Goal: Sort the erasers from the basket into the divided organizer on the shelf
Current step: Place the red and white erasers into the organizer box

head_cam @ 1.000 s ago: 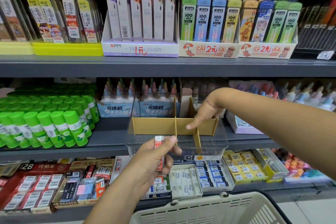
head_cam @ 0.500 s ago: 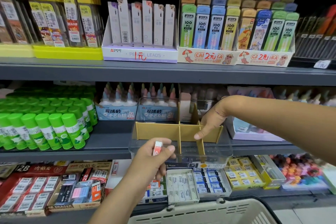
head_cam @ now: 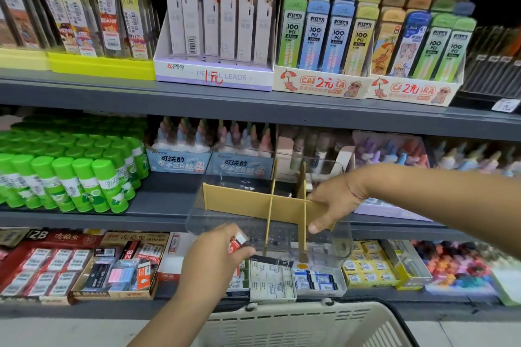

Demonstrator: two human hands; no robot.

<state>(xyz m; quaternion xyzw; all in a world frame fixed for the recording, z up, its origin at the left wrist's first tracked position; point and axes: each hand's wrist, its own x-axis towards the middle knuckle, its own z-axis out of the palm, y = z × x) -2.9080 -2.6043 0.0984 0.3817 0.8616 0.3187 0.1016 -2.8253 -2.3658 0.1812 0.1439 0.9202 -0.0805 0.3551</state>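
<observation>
A clear plastic organizer [head_cam: 342, 245] with brown cardboard dividers [head_cam: 239, 200] sits at the front edge of the middle shelf. My right hand [head_cam: 329, 205] grips the right end of the cardboard divider, thumb in front and fingers over the top. My left hand [head_cam: 214, 256] pinches a small red-and-white eraser [head_cam: 238, 242] just in front of the organizer's front left wall, below its rim. The compartments I can see hold nothing. A beige plastic basket [head_cam: 296, 324] is below my hands; its contents are out of view.
Green glue sticks [head_cam: 84, 177] stand left of the organizer and white glue bottles [head_cam: 208, 149] behind it. The lower shelf holds boxes of erasers [head_cam: 112, 270]. Pencil lead packs [head_cam: 220, 34] fill the top shelf.
My right hand has gone from touching the divider with a fingertip to gripping its right end. My left hand, still holding the eraser, has dropped slightly in front of the organizer.
</observation>
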